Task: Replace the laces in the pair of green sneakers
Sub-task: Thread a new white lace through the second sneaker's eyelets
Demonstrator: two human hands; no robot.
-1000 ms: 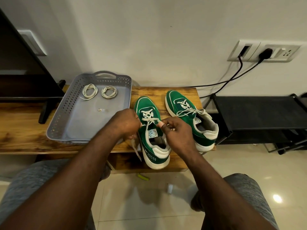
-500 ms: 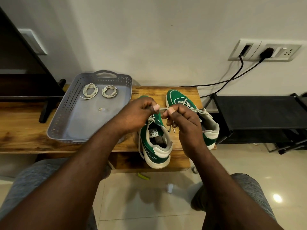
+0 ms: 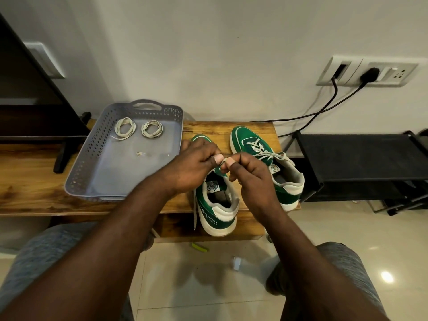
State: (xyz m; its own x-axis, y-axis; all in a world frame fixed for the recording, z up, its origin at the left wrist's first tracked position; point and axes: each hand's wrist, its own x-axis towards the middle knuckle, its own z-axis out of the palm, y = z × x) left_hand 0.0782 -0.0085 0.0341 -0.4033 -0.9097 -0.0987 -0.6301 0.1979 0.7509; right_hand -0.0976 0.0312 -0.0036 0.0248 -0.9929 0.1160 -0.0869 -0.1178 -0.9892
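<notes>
Two green sneakers with white soles stand on a wooden bench (image 3: 250, 128). Over the left sneaker (image 3: 217, 205), my left hand (image 3: 194, 163) and my right hand (image 3: 250, 172) meet, thumbs almost touching, and pinch a short stretch of its white lace (image 3: 224, 161) between them. A loose lace end (image 3: 195, 214) hangs down that shoe's left side. The right sneaker (image 3: 261, 156) stays laced, its bow lying across the tongue. Two coiled white laces (image 3: 139, 128) lie at the back of a grey perforated tray (image 3: 97, 149). My hands hide the left shoe's eyelets.
A black low rack (image 3: 361, 158) stands right of the bench. Two black cables (image 3: 324, 110) run from wall sockets (image 3: 368, 72) down behind it. A dark stand foot (image 3: 64, 147) sits left of the tray. Small bits (image 3: 236, 262) lie on the tiled floor by my knees.
Both hands rose from the tongue of the left sneaker and came together above it, pulling the lace up. The right sneaker and the tray stayed put.
</notes>
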